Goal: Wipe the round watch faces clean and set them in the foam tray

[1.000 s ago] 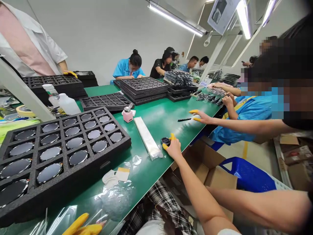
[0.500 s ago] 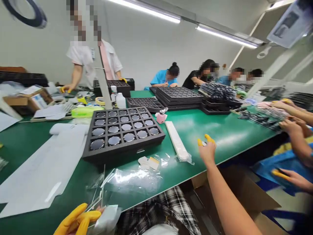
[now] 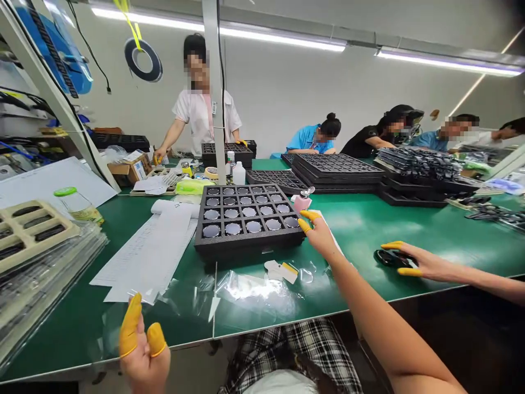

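A black compartment tray [image 3: 250,243] with rows of round, grey, lens-like discs [image 3: 248,212] sits in front of me on the green table. At its right front corner is my right hand [image 3: 322,235], yellow covers on its fingertips, thumb and finger apart; whether they touch the rim I cannot tell. My left hand [image 3: 145,345] is at the table's front edge, lower left, with yellow-covered fingers spread and nothing visibly held. Thin clear plastic film [image 3: 115,325] lies close to it. Beside the tray is a pink pump bottle [image 3: 302,203].
A co-worker's hand [image 3: 418,262] grips a black object [image 3: 389,258] at right. Printed sheets [image 3: 143,251] lie left of the tray; a beige tray [image 3: 36,232] tops a clear stack farther left. Black trays [image 3: 340,169] are stacked behind. A white post [image 3: 213,98] rises from the table.
The view has turned left. My right hand has gone from the bare tabletop to the tray's right corner. My left hand has let go of crumpled clear plastic and opened. A co-worker's hand now reaches in at right.
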The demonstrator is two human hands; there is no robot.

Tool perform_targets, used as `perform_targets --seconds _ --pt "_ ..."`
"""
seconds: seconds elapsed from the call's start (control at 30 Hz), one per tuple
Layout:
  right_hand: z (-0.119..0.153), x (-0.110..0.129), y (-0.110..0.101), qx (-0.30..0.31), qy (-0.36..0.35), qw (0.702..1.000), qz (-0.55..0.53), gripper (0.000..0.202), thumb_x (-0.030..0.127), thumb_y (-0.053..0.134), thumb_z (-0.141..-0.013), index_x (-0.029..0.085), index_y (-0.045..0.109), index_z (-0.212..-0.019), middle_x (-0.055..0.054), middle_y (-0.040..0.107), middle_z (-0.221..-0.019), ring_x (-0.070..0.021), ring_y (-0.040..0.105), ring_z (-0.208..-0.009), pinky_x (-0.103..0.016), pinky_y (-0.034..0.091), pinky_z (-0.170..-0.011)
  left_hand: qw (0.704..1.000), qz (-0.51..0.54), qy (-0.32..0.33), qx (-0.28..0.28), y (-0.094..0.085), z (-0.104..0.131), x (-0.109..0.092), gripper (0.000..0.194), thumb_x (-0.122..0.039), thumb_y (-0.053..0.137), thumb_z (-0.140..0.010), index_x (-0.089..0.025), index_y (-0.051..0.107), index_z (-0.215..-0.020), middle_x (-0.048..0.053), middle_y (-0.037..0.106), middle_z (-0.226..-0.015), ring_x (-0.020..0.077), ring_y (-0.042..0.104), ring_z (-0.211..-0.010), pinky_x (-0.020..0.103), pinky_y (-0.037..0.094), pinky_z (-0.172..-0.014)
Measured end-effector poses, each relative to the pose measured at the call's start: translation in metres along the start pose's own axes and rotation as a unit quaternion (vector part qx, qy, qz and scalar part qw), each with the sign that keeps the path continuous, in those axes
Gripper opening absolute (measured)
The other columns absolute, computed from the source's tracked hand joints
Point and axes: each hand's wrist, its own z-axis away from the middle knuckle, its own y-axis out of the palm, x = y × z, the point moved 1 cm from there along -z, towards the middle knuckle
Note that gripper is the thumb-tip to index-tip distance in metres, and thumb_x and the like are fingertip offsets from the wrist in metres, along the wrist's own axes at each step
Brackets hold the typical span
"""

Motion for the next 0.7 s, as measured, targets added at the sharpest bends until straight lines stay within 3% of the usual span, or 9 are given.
perform_targets --seconds 0.13,0.27,0.37,0.5,0.6,0.7 --pt "0.016 -0.021 -0.006 0.009 0.111 0.993 -0.035 0.030 0.035 0.059 -0.094 0.015 0.060 -0.117 -0.008 0.062 -0.119 -0.0221 0.062 -0.104 -0.045 0.052 -0.089 0.981 -0.162 0.110 0.014 -0.011 -0.010 0.017 0.055 -0.031 0.050 -0.093 -0.012 0.035 -0.143 0.023 0.028 -0.155 0.0404 0.009 -0.149 0.068 0.014 -0.117" --pt "0.003 -0.033 -0.021 0.020 0.177 0.982 -0.056 0.031 0.035 0.058 -0.094 0.016 0.059 -0.119 -0.008 0.061 -0.120 -0.0224 0.062 -0.103 -0.043 0.054 -0.087 0.963 -0.201 0.175 0.035 -0.010 -0.032 0.022 0.048 -0.031 0.039 -0.097 -0.012 0.034 -0.141 0.024 0.023 -0.156 0.0403 0.008 -0.149 0.070 0.013 -0.115" --pt "-0.030 -0.032 -0.013 0.054 0.205 0.974 -0.079 0.032 0.035 0.059 -0.093 0.015 0.059 -0.119 -0.008 0.061 -0.120 -0.0234 0.062 -0.104 -0.043 0.054 -0.087 0.965 -0.188 0.147 0.111 0.012 -0.058 0.023 0.046 -0.036 0.028 -0.100 -0.013 0.038 -0.138 0.024 0.028 -0.155 0.0369 0.010 -0.150 0.066 0.011 -0.117" --pt "-0.068 -0.030 0.020 0.120 0.241 0.955 -0.122 0.031 0.036 0.058 -0.094 0.016 0.059 -0.119 -0.008 0.062 -0.118 -0.0212 0.063 -0.099 -0.041 0.055 -0.084 0.955 -0.168 0.118 0.213 0.057 -0.099 0.035 0.051 -0.051 0.025 -0.098 -0.016 0.054 -0.120 0.021 0.043 -0.145 0.0371 0.018 -0.148 0.067 0.012 -0.116" --pt "-0.070 -0.033 0.038 0.142 0.260 0.944 -0.147 0.032 0.036 0.057 -0.095 0.017 0.059 -0.119 -0.009 0.062 -0.118 -0.0206 0.063 -0.099 -0.041 0.055 -0.083 0.945 -0.154 0.117 0.263 0.089 -0.119 0.049 0.056 -0.062 0.025 -0.094 -0.019 0.060 -0.101 0.017 0.056 -0.133 0.0359 0.032 -0.143 0.063 0.024 -0.115" --pt "-0.061 -0.036 0.041 0.126 0.267 0.942 -0.159 0.032 0.036 0.058 -0.094 0.017 0.058 -0.121 -0.009 0.061 -0.120 -0.0212 0.063 -0.101 -0.042 0.055 -0.085 0.939 -0.141 0.112 0.292 0.111 -0.125 0.058 0.060 -0.063 0.024 -0.093 -0.018 0.059 -0.109 0.018 0.057 -0.130 0.0365 0.034 -0.141 0.062 0.027 -0.114"
